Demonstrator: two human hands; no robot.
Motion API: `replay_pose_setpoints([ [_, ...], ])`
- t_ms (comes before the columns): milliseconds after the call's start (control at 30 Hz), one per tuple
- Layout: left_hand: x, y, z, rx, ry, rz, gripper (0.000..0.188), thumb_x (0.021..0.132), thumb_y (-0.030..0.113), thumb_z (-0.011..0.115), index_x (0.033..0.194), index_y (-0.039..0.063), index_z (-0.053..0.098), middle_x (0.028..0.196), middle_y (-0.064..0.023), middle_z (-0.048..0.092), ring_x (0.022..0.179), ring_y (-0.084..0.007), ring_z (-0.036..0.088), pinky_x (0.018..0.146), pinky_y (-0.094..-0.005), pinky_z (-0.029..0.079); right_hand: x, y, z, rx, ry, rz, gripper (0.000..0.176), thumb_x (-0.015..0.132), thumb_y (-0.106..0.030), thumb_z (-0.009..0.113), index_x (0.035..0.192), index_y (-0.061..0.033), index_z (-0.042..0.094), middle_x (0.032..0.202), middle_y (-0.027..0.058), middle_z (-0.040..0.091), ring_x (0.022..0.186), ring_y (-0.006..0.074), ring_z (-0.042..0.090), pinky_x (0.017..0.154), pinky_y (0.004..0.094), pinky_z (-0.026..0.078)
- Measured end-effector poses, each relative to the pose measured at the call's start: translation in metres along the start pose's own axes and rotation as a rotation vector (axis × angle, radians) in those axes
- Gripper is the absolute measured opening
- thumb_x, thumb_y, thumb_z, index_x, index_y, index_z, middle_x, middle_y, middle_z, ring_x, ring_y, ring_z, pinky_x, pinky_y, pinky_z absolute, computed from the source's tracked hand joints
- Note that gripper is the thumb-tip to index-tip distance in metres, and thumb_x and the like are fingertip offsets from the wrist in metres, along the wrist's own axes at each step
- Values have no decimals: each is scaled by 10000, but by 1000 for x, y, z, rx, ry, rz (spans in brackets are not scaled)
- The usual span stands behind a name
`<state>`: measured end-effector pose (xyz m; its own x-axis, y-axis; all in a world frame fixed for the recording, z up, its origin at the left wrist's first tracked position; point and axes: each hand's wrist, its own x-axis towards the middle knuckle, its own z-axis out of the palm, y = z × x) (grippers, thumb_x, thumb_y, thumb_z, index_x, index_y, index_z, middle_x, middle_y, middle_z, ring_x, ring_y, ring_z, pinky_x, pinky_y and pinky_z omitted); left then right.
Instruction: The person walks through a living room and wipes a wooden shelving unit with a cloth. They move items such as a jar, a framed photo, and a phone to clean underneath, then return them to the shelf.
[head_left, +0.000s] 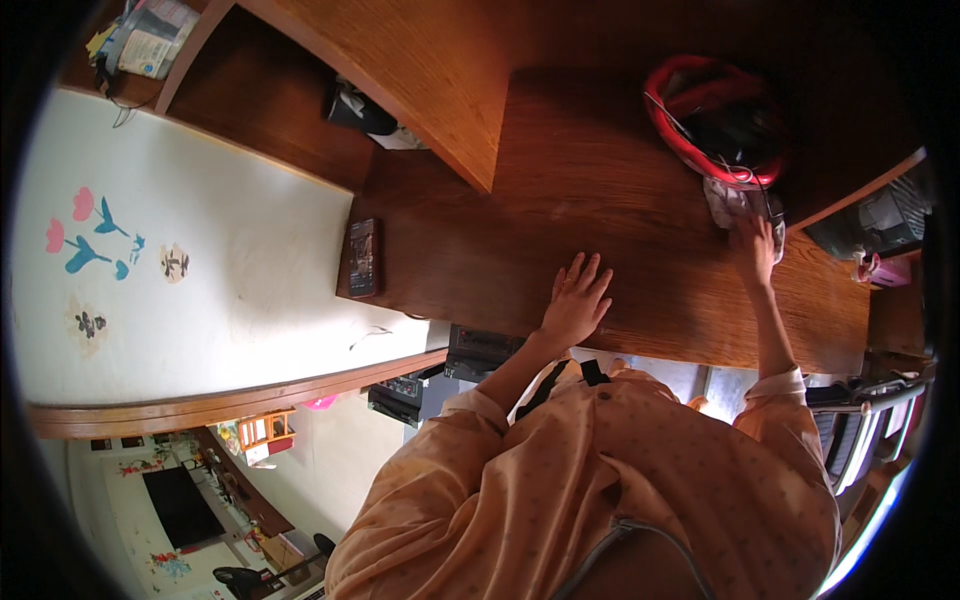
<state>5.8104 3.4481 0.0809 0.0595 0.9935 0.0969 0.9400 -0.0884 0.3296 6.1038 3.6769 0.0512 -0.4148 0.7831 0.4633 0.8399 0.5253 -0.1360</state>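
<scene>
My left hand rests with spread fingers on the brown wooden desktop, with nothing in it. Farther right, my right hand lies on a crumpled pale cloth; its fingers blur against the cloth, and whether they grip it cannot be told. Just beyond the cloth stands a round red-rimmed basket holding dark items and thin cables. A smartphone with a lit screen lies at the desktop's left end, by the white wall.
An upright wooden panel divides the desk from a shelf cubby with a black object inside. A clear plastic container stands at upper left. At right are a dark bag-like object and a pink item. Black equipment cases stand below the desk edge.
</scene>
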Motion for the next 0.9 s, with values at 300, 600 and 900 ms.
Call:
replay_pose_setpoints([
  [300, 42, 47, 1, -169, 74, 88, 522, 886, 267, 542, 1361, 126, 374, 1401, -171, 339, 1277, -339, 342, 1022, -514, 286, -67, -104, -70, 212, -207, -81, 152, 730, -174, 643, 850, -94, 594, 911, 120, 501, 844, 318, 534, 674, 399, 495],
  [600, 48, 66, 20, -233, 67, 182, 491, 826, 153, 609, 1291, 90, 464, 1375, -150, 383, 1240, -335, 396, 977, -480, 347, -87, -130, -102, 437, -240, -167, 275, 657, -163, 681, 909, -69, 621, 979, 121, 484, 855, 291, 508, 715, 388, 471],
  [900, 46, 62, 18, -360, 220, -5, 288, 741, -3, 574, 1018, 76, 582, 1013, -123, 516, 934, -326, 533, 768, -412, 462, -77, -139, -84, 517, -392, -235, 335, 674, -146, 670, 989, -48, 613, 1074, 119, 466, 989, 311, 476, 844, 387, 438],
])
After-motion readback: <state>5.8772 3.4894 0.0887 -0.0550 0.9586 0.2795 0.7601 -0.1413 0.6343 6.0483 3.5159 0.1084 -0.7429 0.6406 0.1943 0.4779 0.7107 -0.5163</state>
